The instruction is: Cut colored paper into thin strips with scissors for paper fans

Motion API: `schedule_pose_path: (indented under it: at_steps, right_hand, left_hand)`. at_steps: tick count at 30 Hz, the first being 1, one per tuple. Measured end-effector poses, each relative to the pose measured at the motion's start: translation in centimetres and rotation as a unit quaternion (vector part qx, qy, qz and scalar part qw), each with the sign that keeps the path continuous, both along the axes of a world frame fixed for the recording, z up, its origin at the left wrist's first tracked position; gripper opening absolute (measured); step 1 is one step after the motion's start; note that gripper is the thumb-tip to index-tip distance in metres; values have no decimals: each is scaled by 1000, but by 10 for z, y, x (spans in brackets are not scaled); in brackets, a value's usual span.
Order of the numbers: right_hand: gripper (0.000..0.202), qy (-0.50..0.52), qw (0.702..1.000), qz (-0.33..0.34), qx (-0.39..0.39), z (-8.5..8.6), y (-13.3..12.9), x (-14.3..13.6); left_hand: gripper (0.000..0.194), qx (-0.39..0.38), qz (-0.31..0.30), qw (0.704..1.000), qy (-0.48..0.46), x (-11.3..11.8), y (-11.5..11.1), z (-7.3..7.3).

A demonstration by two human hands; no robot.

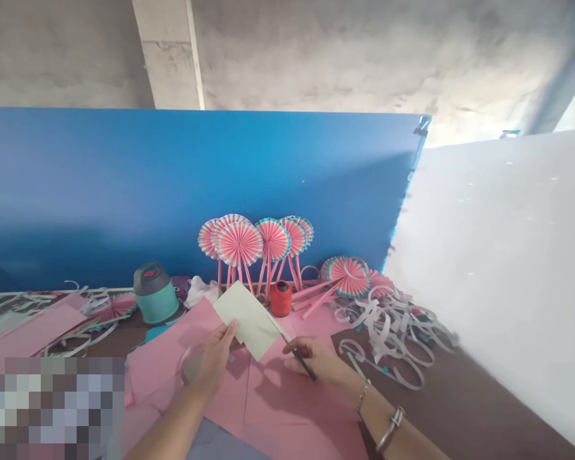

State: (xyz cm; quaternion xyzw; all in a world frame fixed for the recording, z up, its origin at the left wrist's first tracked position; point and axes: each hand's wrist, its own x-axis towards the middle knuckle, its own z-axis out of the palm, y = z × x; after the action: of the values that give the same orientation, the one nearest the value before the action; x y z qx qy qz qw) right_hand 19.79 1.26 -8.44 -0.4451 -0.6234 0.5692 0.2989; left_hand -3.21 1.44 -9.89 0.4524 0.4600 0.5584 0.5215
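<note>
My left hand point(215, 358) grips a pale green sheet of paper point(244, 316) by its lower left edge, thumb on top. The sheet is tilted, held above pink paper sheets point(287, 396) spread on the table. My right hand point(316, 358) is closed round a slim dark tool point(303, 364) with a thin pointed end. That end lies over the right side of the pale sheet; whether it is a pen, a knife or scissors I cannot tell. A red spool of thread point(281, 299) stands just beyond the sheet.
Several pink pleated paper fans point(239, 243) stand against the blue panel point(172, 172). More fans point(347, 276) lie to their right. Curled white paper strips point(388, 332) heap at the right. A teal and grey container point(156, 297) and pink sheets point(38, 326) are on the left.
</note>
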Motion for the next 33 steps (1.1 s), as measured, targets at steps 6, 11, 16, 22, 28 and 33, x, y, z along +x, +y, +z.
schedule_pose_path:
  at_steps: [6,11,16,22,28,33]
  right_hand:
    - [32,2,1000,-4,3,-5,2,-1]
    - [33,-11,1000,-2,6,-3,2,-1]
    - [33,-16,1000,-1,3,-1,2,0]
    - [37,-21,1000,-5,-5,-4,4,0]
    - [36,-22,1000,-9,-8,-4,4,1]
    - [40,-24,1000,-8,-13,-5,4,1]
  left_hand:
    - [34,6,0,999,-42,0,0,-3]
    - [32,-24,13,999,-22,-2,2,-5]
    - [35,-27,21,999,11,-1,1,-3]
    - [37,-3,13,1000,-4,1,-2,0]
    - [33,-15,26,999,-25,-1,3,-6]
    - [35,-7,25,999,-38,-1,5,-9]
